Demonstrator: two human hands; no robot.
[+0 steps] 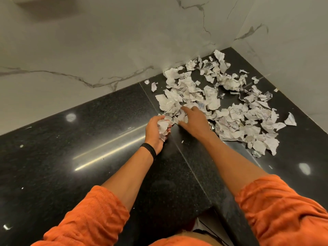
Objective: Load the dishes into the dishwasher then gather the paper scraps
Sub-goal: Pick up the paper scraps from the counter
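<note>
Paper scraps (227, 96): torn, crumpled white pieces, some with ink marks too small to read. They lie in a loose heap on the black polished desk (88, 139), in the corner where the marble wall (106, 41) meets the side wall (292, 41), at about 1 o'clock from the hands.

A few strays sit apart from the heap: two small bits (154, 86) at its 9 o'clock and one folded piece (290, 119) at its 3 o'clock.

Left hand (154, 129): fingers curled round a wad of scraps (163, 126), palm turned inward, at the heap's 7 o'clock edge. The fingertips are hidden behind the paper. There is a black wristband (148, 148) on that wrist.

Right hand (194, 118): palm down on the near edge of the heap, fingers stretched out and fairly flat on the scraps, thumb spread toward the left hand. It holds nothing that I can see, though some fingertips are partly buried in the paper.

Orange sleeves (92, 215) are pushed up the forearms and cut off by the frame at 6 o'clock. Light glare streaks the desk. The dark area below the desk edge at bottom centre is hard to make out.
</note>
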